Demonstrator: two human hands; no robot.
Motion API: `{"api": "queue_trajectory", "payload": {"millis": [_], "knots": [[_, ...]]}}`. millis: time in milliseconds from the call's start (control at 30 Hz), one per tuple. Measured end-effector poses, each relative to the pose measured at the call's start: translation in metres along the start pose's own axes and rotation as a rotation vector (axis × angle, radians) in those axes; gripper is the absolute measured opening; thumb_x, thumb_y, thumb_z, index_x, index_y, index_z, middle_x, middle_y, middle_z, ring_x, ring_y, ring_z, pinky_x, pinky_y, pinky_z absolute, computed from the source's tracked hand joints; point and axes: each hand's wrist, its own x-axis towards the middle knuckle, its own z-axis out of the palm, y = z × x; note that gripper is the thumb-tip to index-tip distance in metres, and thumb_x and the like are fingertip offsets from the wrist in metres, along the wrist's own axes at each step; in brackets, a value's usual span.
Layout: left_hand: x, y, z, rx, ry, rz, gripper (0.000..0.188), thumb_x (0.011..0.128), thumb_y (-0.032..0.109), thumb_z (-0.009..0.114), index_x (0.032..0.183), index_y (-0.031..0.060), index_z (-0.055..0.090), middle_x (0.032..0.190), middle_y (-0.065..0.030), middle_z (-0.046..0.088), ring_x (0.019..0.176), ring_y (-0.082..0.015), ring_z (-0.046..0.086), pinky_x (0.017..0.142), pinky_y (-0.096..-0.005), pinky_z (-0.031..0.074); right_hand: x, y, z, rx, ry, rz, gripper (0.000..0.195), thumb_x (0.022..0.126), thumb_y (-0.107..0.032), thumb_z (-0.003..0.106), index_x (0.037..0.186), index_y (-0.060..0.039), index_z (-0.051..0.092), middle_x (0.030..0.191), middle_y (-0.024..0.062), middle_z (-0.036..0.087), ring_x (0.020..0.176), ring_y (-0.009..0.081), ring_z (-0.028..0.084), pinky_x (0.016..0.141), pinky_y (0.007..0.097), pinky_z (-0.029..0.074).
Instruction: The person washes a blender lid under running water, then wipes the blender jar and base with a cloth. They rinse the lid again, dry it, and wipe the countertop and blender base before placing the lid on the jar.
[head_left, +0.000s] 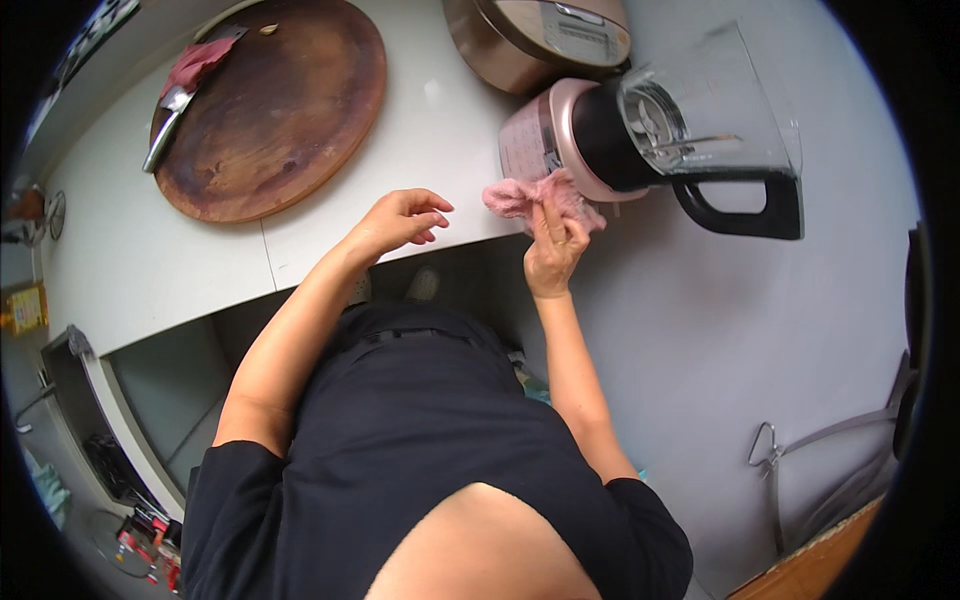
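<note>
My right hand (555, 255) grips a pink cloth (517, 199) at the lower side of a pink blender base (529, 135). On that base sits a clear blender jug (727, 97) with metal blades inside and a black handle (739, 214). Near the counter's front edge, my left hand (397, 221) hovers with its fingers loosely curled and apart, holding nothing. Between it and the cloth there is a gap of white countertop (442, 150).
A round wooden chopping board (285, 112) carries a cleaver (169, 135) partly covered by another pink cloth (196, 64), plus a garlic clove (268, 30). Behind the blender stands a brown rice cooker (510, 45). A grey wall (690, 315) rises close on the right.
</note>
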Motion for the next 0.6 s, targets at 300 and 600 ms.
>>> {"api": "queue_trajectory", "payload": {"millis": [300,600], "knots": [[0.011,0.017,0.006,0.094,-0.068,-0.078,0.028,0.091,0.02,0.056,0.115,0.0043,0.057,0.101,-0.0054,0.065,0.081,-0.0118,0.061,0.074,-0.0251,0.049,-0.063,0.03,0.052,0.218,-0.131,0.23,0.026,0.069,0.001,0.056,0.088,-0.0099,0.071,0.092,0.0017,0.067,0.093,0.0259,0.057,0.086,0.0353,0.046],[0.021,0.026,0.026,0.129,-0.086,-0.062,0.025,0.091,0.013,0.054,0.114,0.0027,0.059,0.1,-0.0081,0.066,0.084,-0.0153,0.062,0.075,-0.0275,0.05,-0.006,0.011,-0.018,0.772,0.66,0.988,0.064,0.072,0.013,0.029,0.133,0.0014,0.045,0.137,0.0104,0.046,0.127,0.0197,0.042,0.108,0.031,0.028]]}}
